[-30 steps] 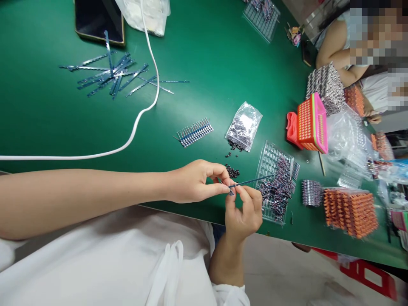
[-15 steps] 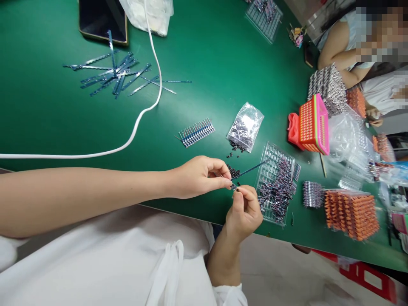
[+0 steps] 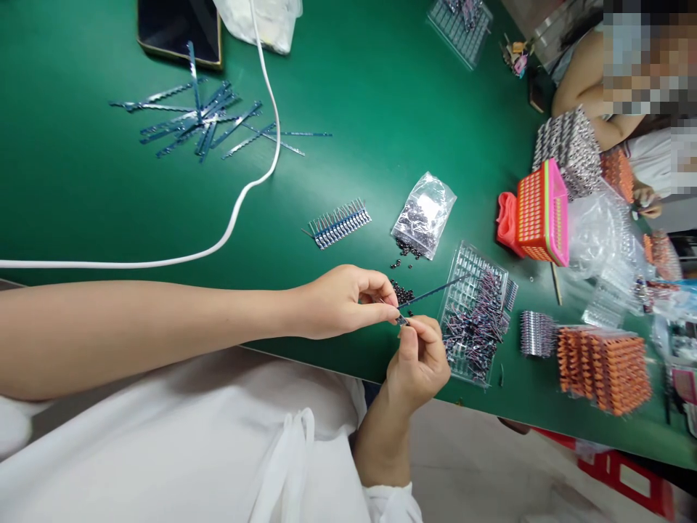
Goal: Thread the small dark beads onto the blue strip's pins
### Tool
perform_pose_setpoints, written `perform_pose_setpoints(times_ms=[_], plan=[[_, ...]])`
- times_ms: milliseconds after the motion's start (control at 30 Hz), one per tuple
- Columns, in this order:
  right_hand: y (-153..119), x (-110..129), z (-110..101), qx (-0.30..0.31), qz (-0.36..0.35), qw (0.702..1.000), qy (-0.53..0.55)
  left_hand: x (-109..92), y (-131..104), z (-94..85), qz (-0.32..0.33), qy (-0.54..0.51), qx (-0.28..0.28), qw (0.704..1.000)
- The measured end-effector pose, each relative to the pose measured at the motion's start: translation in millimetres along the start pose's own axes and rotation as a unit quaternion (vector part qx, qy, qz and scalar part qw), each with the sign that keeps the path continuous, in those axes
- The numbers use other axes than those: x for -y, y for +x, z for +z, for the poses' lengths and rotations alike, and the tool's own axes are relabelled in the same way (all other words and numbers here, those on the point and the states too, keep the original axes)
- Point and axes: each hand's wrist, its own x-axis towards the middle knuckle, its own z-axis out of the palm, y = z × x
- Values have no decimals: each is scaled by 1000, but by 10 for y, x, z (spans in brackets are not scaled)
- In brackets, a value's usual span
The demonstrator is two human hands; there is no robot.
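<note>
My left hand [image 3: 356, 301] reaches in from the left, thumb and fingers closed on a thin dark blue metal strip [image 3: 435, 289]. The strip's free end slants up to the right, over the edge of a clear plastic tray [image 3: 454, 280]. Against the left fingertips, my right hand [image 3: 418, 356] pinches a tiny dark bead-like part [image 3: 407, 323]; the fingers hide most of it. Just behind the hands lies a small pile of dark beads [image 3: 401, 292]. More beads spill from a clear bag [image 3: 425, 211]. A strip lined with pin-like pieces [image 3: 342, 224] rests left of the bag.
Loose blue strips [image 3: 201, 120] lie at the back left, crossed by a white cable [image 3: 234, 218] near a phone [image 3: 179, 33]. Pinkish-dark pin pieces [image 3: 476, 327] fill much of the tray. To the right stand plastic baskets [image 3: 539, 214] and orange stacks [image 3: 604, 370]. Another person sits beyond.
Both hands keep nearly the same hold at the strip. The whole view has shifted slightly, so things on the table appear a little further right.
</note>
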Motion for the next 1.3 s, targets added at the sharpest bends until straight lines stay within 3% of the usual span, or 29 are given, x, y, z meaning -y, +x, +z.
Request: perform_pose_setpoints(times_ms=[233, 500, 733, 1300], plan=[[10, -4, -3, 1, 4, 1000, 26, -2, -2, -3, 11, 3, 2, 1000], [58, 6, -62, 57, 62, 994, 64, 39, 22, -5, -6, -7, 2, 1000], [65, -28, -58, 68, 81, 987, 118, 77, 45, 2, -17, -46, 1, 999], [63, -3, -46, 56, 42, 996, 60, -5, 11, -5, -39, -32, -8, 999]])
